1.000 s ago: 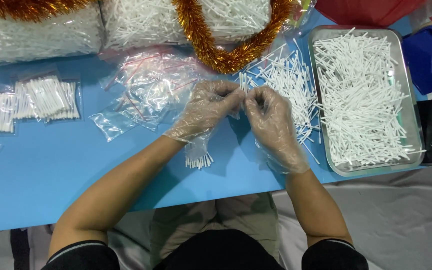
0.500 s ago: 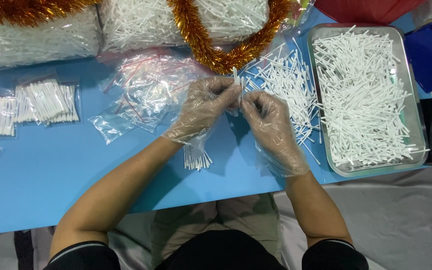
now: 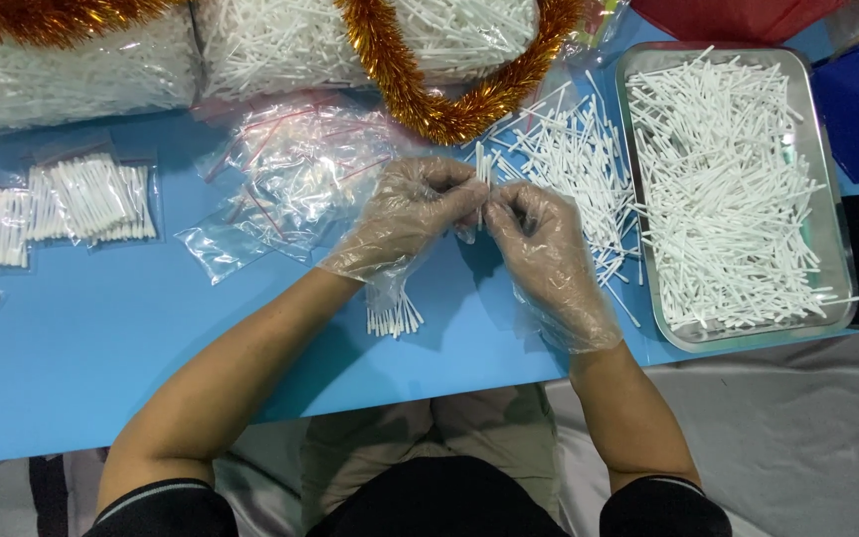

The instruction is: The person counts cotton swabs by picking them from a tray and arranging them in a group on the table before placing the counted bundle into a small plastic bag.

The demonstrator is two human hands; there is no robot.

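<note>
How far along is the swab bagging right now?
Done: filled small bags lie at the table's left. In hand: the left hand and right hand pinch a few white sticks together; a small bundle lies below. Left: the loose pile, the full metal tray and empty bags.

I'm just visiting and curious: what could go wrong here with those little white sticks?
The few sticks pinched between the gloved left hand and right hand might slip out of the grip. The small bundle near the table edge could perhaps roll off.
</note>
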